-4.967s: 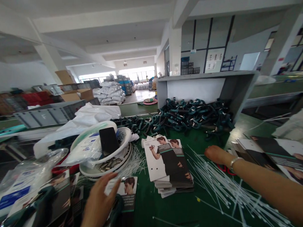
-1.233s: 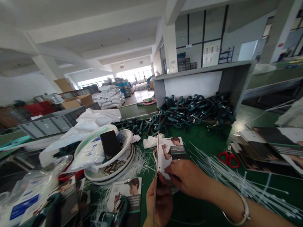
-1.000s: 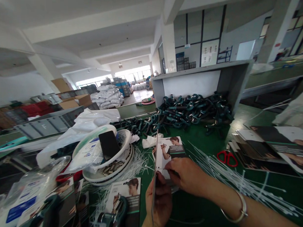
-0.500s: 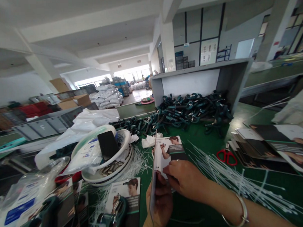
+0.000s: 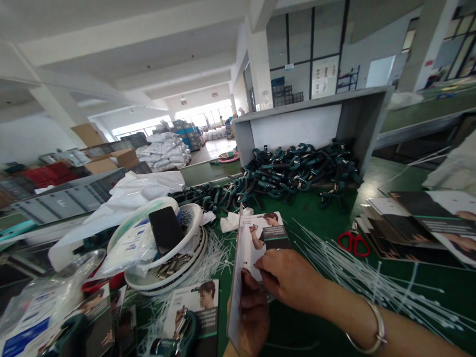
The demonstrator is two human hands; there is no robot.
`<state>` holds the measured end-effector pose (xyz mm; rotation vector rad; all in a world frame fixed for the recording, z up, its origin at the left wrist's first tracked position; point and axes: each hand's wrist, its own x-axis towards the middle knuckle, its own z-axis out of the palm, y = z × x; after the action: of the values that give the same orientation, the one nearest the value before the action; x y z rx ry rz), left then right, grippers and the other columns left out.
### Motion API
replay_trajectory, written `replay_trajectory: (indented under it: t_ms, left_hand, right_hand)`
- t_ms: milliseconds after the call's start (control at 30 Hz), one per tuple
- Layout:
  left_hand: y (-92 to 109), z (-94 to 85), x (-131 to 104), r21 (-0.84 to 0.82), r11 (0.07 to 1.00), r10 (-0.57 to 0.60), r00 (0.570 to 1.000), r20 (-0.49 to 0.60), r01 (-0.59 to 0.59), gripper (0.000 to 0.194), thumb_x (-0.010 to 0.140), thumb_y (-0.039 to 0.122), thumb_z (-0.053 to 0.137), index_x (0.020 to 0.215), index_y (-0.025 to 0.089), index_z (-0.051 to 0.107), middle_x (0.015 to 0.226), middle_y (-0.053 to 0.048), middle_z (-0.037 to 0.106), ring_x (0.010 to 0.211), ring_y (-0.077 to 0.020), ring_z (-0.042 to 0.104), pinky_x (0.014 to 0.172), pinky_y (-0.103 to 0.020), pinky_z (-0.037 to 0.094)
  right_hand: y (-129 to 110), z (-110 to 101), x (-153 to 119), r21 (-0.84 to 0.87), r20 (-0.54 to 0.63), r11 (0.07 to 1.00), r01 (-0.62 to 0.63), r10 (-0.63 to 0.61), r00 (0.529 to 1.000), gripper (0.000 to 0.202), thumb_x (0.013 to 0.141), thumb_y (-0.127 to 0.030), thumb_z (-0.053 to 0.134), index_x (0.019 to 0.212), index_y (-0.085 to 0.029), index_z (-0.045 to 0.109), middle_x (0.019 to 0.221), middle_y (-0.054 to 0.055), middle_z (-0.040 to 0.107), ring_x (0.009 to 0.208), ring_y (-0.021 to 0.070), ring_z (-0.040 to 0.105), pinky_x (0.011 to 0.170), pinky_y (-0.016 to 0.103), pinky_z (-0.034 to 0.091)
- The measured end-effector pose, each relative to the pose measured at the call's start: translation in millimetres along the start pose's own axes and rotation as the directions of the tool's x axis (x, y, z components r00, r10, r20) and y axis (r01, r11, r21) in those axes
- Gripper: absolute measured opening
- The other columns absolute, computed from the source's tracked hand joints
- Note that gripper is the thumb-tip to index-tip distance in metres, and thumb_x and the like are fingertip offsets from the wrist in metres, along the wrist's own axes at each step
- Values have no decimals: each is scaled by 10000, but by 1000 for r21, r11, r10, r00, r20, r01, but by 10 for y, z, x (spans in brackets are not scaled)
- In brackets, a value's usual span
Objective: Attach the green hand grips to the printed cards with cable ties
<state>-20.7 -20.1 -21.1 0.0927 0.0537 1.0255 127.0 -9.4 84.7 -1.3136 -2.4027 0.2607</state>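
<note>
My left hand (image 5: 253, 316) is closed around a printed cardboard card (image 5: 236, 303), held upright and seen nearly edge-on. Close against its right side is my right hand (image 5: 294, 280), fingertips pinched together near the left fingers; what they grip, if anything, is hidden. Behind the hands, a printed card (image 5: 273, 229) shows a picture and a dark text panel. To the left lies another card (image 5: 207, 325) with a dark green looped tool (image 5: 191, 331) with metal parts on it. Loose white cable ties (image 5: 338, 268) spread to the right of my right hand.
A grey crate (image 5: 298, 109) on its side spills a heap of dark green tools (image 5: 284, 169). Red-handled scissors (image 5: 354, 243) and stacked cards (image 5: 431, 229) are at right. White bowls (image 5: 186, 271) with metal pieces, a black phone (image 5: 165, 230) and plastic bags (image 5: 35, 316) stand left.
The upright card has turned slightly, showing more of its left face near the bottom. Both hands stay nearly in place; the whole view has shifted a little.
</note>
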Motion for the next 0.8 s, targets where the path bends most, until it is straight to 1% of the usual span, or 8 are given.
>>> replay_trajectory:
  t_ms: [167, 233, 367, 467, 533, 667, 733, 800]
  left_hand:
    - [-18, 14, 5, -49, 999, -4, 1000, -3, 4, 248, 898, 299, 447, 987, 206, 658, 875, -29, 703, 534, -12, 527, 402, -34, 339]
    - [-26, 23, 7, -47, 999, 6, 1000, 0, -6, 243, 889, 307, 460, 979, 204, 662, 864, -31, 704, 521, -15, 523, 391, -38, 336]
    - [-40, 21, 2, -12, 1000, 22, 1000, 19, -22, 237, 877, 286, 472, 1001, 208, 658, 879, -37, 704, 526, -22, 523, 390, -50, 341]
    - [-52, 6, -8, 44, 999, 23, 998, 66, -26, 237, 869, 299, 491, 1027, 219, 649, 899, -28, 702, 539, -18, 522, 403, -45, 344]
    - [-61, -3, -14, 67, 997, 37, 997, 71, -42, 239, 874, 287, 484, 1033, 225, 651, 904, -31, 703, 538, -22, 526, 397, -48, 348]
    - [-62, 3, -8, 23, 1000, 5, 1000, 20, -5, 226, 874, 270, 480, 987, 222, 669, 860, -26, 707, 515, -14, 523, 381, -39, 335]
    - [-54, 18, 10, 6, 999, -32, 999, -23, 32, 190, 848, 266, 522, 948, 221, 678, 822, -14, 706, 504, -1, 517, 373, -24, 315]
    - [-42, 35, 34, 43, 998, -51, 997, -63, 54, 152, 812, 258, 575, 908, 227, 689, 776, -2, 702, 477, 4, 506, 352, -24, 293]
  right_hand:
    - [2, 10, 7, -10, -25, 1000, 4, -4, 1000, 187, 842, -200, 457, 745, -152, 610, 756, 58, 643, 709, 155, 569, 615, 253, 335]
    - [-9, 4, 9, 0, -32, 1000, -15, 15, 999, 177, 837, -196, 466, 746, -154, 612, 749, 53, 641, 700, 152, 567, 608, 251, 334]
    - [-21, -4, 13, 20, -39, 999, -48, 49, 998, 181, 832, -192, 465, 747, -160, 621, 742, 48, 638, 705, 154, 574, 612, 248, 346]
    - [-14, -1, 21, 42, -44, 996, -72, 74, 996, 173, 815, -170, 464, 806, -157, 636, 804, 62, 647, 750, 160, 583, 649, 244, 367]
    - [-10, 1, 25, 48, -45, 994, -103, 105, 993, 169, 799, -159, 472, 832, -154, 638, 837, 69, 646, 763, 161, 583, 662, 244, 373]
    - [-30, 7, 5, 26, -19, 997, -76, 77, 997, 200, 843, -218, 445, 783, -152, 624, 798, 69, 634, 738, 161, 572, 650, 251, 373]
    - [-45, 14, -13, 12, -5, 999, -50, 50, 999, 231, 863, -238, 423, 789, -149, 623, 788, 73, 629, 737, 164, 568, 652, 257, 376]
    - [-49, 34, -21, 29, -11, 999, -38, 38, 999, 233, 867, -233, 413, 831, -151, 628, 807, 78, 630, 756, 170, 569, 670, 264, 387]
